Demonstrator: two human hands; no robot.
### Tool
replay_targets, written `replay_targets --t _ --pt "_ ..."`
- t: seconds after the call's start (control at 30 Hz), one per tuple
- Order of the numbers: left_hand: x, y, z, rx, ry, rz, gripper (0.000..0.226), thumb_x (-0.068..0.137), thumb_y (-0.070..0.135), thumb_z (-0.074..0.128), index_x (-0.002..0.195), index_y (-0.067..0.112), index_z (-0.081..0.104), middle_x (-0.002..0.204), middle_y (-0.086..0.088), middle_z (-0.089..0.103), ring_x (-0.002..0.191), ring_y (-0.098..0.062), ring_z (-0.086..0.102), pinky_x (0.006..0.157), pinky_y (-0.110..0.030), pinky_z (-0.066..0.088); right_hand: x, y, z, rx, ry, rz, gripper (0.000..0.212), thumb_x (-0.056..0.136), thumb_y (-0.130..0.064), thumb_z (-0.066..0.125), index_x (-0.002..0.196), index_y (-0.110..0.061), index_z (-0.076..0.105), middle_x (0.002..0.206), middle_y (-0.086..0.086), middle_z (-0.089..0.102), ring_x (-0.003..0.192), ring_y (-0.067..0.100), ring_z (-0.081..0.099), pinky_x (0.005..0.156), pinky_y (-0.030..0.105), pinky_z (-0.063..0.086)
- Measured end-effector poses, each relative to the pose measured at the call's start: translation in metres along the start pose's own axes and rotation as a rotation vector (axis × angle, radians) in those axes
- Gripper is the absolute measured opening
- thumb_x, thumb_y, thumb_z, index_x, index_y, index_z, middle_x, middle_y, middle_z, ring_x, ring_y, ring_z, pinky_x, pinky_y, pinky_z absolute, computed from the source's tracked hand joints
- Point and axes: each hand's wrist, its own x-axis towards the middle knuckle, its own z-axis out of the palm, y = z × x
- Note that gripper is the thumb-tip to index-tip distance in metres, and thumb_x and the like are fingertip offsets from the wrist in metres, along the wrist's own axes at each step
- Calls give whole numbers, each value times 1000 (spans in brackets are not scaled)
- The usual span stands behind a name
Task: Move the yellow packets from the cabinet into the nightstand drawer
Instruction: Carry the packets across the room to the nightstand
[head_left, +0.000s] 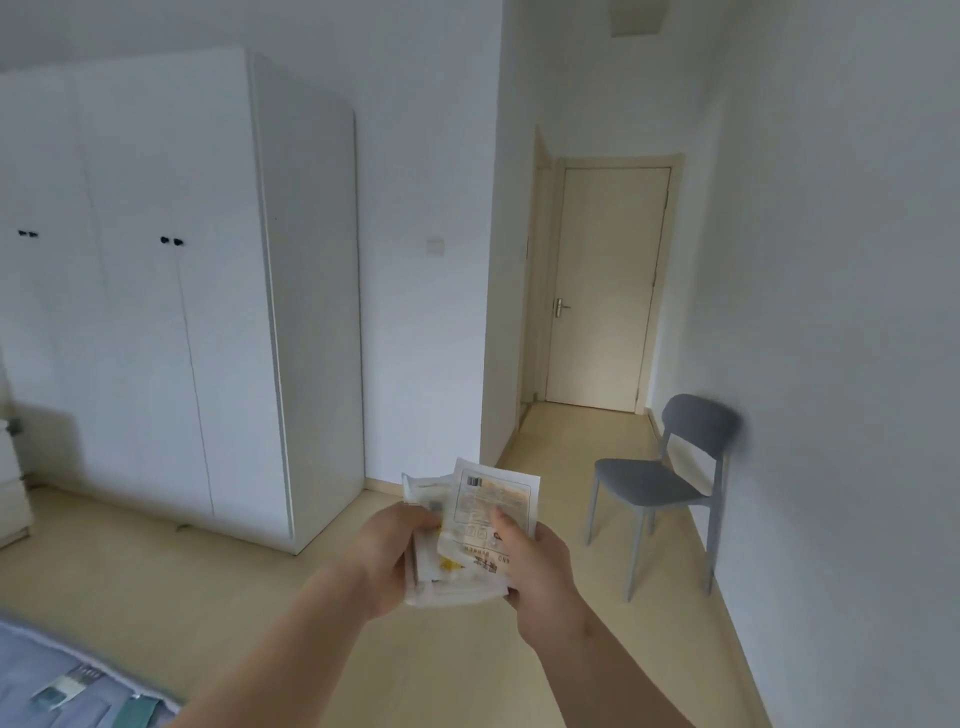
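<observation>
since my left hand (395, 551) and right hand (537, 569) both gripped the fanned packets (491, 506) right of the cabinet (182, 312), i figured the loose top one could slip out mid-walk.

A home bedroom: tall white wardrobe with black knobs (171, 291) left, cream door (605, 291) far, blue-sheeted bed corner (47, 670) near.

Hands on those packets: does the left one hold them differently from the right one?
The left hand takes the stack of packets by its left edge; the right hand takes the right edge. The left hand curls its fingers over the stack, while the right hand lays its thumb up the stack's printed front. Both grip the same stack, held in the air.
</observation>
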Motion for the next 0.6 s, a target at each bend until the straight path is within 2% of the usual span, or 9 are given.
replay_targets --t 0.13,0.2,0.33,0.43,0.5,0.6 --pt "73 29 -25 18 56 24 27 96 1 40 110 1 63 106 -22 69 97 -36 67 76 -43 57 77 -7 36 -9 -31 53 17 86 -32 67 90 -16 65 92 3 71 84 21 67 74 33 49" --pt "113 37 -40 -5 106 15 24 95 2 45 114 0 61 107 -23 68 98 -38 65 72 -44 58 116 -7 52 -5 -44 75 19 86 -33 67 92 -16 64 91 1 70 84 18 66 68 30 49" --pt "190 52 -66 -42 178 10 14 92 7 56 102 1 62 93 -21 70 76 -32 68 65 -41 55 191 -6 84 -6 -52 92 19 86 -31 66 93 -14 62 87 2 68 72 13 64 60 25 50" --pt "254 68 -93 -85 195 34 14 93 13 56 99 3 62 84 -18 72 64 -28 70 52 -36 57 258 -3 118 -22 -57 93 18 86 -30 67 92 -13 62 86 3 68 69 13 64 56 24 49" --pt "303 80 -119 -125 213 27 20 96 17 51 105 2 61 90 -19 71 67 -30 70 49 -35 56 306 0 148 -35 -62 90 17 87 -30 66 89 -14 62 83 3 68 67 14 63 54 24 48" --pt "371 105 -156 -163 250 -3 28 98 21 47 117 3 58 101 -21 70 80 -33 68 55 -38 56 372 -5 195 -67 -69 104 18 86 -30 67 87 -14 61 80 3 67 67 14 62 54 24 47"
